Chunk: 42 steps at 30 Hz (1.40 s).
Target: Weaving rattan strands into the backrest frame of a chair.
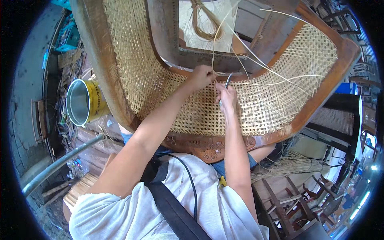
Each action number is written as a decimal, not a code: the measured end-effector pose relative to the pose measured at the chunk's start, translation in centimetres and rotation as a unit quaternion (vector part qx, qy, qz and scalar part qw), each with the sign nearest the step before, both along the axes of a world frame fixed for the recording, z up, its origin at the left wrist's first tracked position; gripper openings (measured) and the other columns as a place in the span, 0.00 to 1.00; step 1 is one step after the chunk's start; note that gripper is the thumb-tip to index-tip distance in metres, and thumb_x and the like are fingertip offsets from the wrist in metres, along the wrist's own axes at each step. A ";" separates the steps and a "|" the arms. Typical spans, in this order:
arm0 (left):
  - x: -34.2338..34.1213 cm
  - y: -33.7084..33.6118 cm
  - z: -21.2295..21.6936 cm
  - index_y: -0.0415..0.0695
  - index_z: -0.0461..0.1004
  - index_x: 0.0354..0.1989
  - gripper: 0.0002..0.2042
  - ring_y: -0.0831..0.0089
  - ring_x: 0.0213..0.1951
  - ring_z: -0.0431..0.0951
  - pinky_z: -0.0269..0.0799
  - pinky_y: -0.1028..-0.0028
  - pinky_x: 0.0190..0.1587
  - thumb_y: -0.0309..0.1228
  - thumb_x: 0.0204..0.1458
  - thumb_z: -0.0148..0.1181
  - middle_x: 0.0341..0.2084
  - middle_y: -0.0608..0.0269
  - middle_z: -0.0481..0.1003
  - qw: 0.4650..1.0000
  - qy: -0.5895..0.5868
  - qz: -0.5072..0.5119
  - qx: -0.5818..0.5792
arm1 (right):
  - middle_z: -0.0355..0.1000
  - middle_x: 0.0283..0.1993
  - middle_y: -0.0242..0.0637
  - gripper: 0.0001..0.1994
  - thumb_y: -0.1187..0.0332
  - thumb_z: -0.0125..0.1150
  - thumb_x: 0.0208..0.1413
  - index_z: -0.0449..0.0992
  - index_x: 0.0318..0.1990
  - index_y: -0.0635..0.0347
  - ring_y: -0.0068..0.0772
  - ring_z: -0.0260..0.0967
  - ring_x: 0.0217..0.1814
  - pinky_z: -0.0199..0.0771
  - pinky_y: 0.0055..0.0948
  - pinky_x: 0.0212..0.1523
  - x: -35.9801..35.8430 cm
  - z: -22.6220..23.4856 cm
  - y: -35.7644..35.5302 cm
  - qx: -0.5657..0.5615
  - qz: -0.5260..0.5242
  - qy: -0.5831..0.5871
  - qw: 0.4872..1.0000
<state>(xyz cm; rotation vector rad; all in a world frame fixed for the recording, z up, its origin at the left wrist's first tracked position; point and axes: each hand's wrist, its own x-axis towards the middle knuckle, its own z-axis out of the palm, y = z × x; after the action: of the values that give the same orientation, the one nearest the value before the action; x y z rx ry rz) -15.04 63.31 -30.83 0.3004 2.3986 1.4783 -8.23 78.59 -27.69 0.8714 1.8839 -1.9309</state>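
Note:
A curved wooden chair frame with woven cane webbing lies across my lap. My left hand is closed in a pinch on a pale cane strand at the inner rail. Just right of it, my right hand grips a tool with a thin, curved metal tip; its handle is mostly hidden in my fingers. The fingertips of both hands nearly meet over the upper edge of the webbing. Several long loose strands arc over the right part of the weave.
A hank of cane lies on a pale board beyond the rail. At the left stands a yellow bucket near a metal pipe. Cane bundles and wooden chair parts are at the lower right. Carving decorates the near rail.

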 end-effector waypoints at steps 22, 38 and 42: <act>-4.4 -3.7 -9.0 0.42 0.81 0.38 0.16 0.49 0.42 0.79 0.74 0.58 0.46 0.41 0.48 0.63 0.36 0.44 0.78 0.990 -0.058 -0.053 -0.114 | 0.74 0.49 0.59 0.15 0.71 0.60 0.50 0.78 0.45 0.70 0.54 0.74 0.53 0.74 0.43 0.53 -6.0 1.0 -5.7 0.445 0.480 -0.127 0.745; -4.0 -3.9 -9.1 0.45 0.82 0.35 0.12 0.55 0.36 0.81 0.75 0.58 0.42 0.38 0.44 0.64 0.33 0.53 0.81 0.981 -0.085 -0.127 -0.120 | 0.74 0.51 0.58 0.20 0.64 0.62 0.52 0.77 0.50 0.65 0.53 0.73 0.55 0.72 0.45 0.54 -7.1 1.3 -3.5 0.419 0.543 -0.186 0.704; -3.1 -3.9 -8.8 0.46 0.83 0.34 0.11 0.52 0.36 0.80 0.75 0.57 0.42 0.36 0.44 0.64 0.32 0.48 0.80 0.979 -0.065 -0.125 -0.149 | 0.77 0.37 0.56 0.18 0.57 0.67 0.49 0.80 0.39 0.65 0.55 0.76 0.42 0.72 0.46 0.43 -4.0 0.5 -3.1 0.388 0.358 -0.118 0.841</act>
<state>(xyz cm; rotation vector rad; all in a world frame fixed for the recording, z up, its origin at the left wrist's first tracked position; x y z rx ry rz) -18.19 59.44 -39.66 0.4042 2.3337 0.9840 -12.20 75.45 -27.17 0.4166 2.3655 -0.5783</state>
